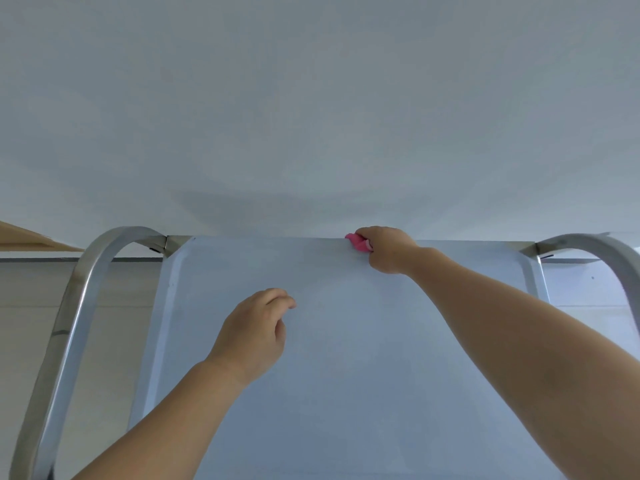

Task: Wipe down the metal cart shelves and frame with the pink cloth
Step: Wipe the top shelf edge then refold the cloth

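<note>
The metal cart's top shelf (pixel 346 375) fills the lower middle of the head view, pale and flat. My right hand (pixel 389 249) grips the bunched pink cloth (pixel 358 243) and holds it against the shelf's far edge, right of centre. Only a small part of the cloth shows beyond my fingers. My left hand (pixel 254 336) hovers over or rests lightly on the shelf's left half, fingers loosely curled and holding nothing. The cart's curved steel frame handles rise at the left (pixel 74 306) and at the right (pixel 602 247).
A plain white wall (pixel 311 116) stands directly behind the cart's far edge. A wooden edge (pixel 31 239) shows at the far left above a light tiled floor or wall band. A lower cart surface is visible at the right (pixel 585 289).
</note>
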